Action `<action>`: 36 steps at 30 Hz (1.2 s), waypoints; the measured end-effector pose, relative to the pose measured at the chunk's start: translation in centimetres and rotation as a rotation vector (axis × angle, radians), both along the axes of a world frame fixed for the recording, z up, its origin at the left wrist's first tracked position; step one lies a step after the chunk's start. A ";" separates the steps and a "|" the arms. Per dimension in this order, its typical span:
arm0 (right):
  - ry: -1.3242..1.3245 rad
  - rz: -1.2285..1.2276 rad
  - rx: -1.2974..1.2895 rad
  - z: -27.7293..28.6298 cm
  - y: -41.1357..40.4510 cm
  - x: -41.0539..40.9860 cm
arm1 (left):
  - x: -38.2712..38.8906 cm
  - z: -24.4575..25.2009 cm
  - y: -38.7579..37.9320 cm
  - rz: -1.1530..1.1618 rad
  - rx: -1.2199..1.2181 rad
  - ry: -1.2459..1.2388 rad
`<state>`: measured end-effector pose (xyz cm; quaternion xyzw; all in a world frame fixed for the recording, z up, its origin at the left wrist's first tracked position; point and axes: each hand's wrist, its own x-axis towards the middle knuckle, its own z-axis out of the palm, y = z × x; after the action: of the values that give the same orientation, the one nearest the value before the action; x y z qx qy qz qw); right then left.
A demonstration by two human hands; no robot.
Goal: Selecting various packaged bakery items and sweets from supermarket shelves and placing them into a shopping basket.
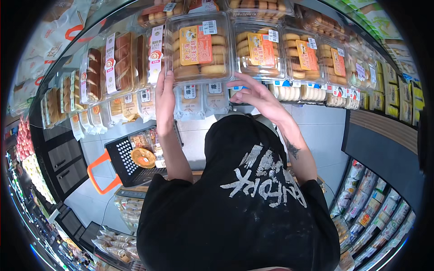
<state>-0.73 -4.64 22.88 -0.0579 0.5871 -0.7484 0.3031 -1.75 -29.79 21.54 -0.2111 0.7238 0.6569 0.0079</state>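
My left hand point(165, 98) is upright against the lower left corner of a clear plastic box of round cakes point(199, 47), which has an orange and yellow label. My right hand point(252, 91) is near that box's lower right corner, fingers spread and slightly bent; whether its fingertips touch the box cannot be told. A similar cake box point(259, 50) stands just to the right, with further ones point(302, 56) beyond it. To the left are clear boxes of brown cake rolls point(119, 64). White-wrapped packs point(190, 101) lie below the held box.
A black shopping basket point(130, 179) with an orange handle point(98, 172) stands on the floor at left, holding a round pie-like item point(143, 158) and boxes. Lower right are shelves of packaged goods point(369, 203). Bagged pastries point(115, 244) sit lower left. A dark cabinet point(67, 166) stands left.
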 end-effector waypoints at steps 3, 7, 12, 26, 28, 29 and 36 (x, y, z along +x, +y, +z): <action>0.009 0.017 -0.009 -0.2 0.1 0.3 | -0.1 0.3 0.2 -0.019 -0.005 0.015; -0.027 0.038 -0.027 -0.2 0.4 0.3 | -0.2 0.7 0.7 0.018 0.008 0.012; 0.056 -0.043 0.028 -0.3 0.5 0.9 | 0.1 1.3 0.9 -0.018 0.009 0.014; -0.058 -0.400 -0.256 0.9 1.8 6.0 | 1.6 4.1 3.2 -0.328 0.119 0.112; -0.099 -0.351 -0.303 0.4 1.9 6.9 | 1.4 4.2 3.2 -0.461 0.062 0.180; -0.099 -0.353 -0.303 0.4 2.0 7.2 | 1.2 3.8 3.3 -0.462 0.063 0.179; -0.108 -0.346 -0.111 0.4 1.5 8.8 | 1.2 3.8 4.6 -0.558 0.247 0.310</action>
<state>8.03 -3.15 23.27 0.0674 0.5291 -0.8226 0.1973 -0.58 -25.16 25.34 0.0997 0.6611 0.7365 0.1027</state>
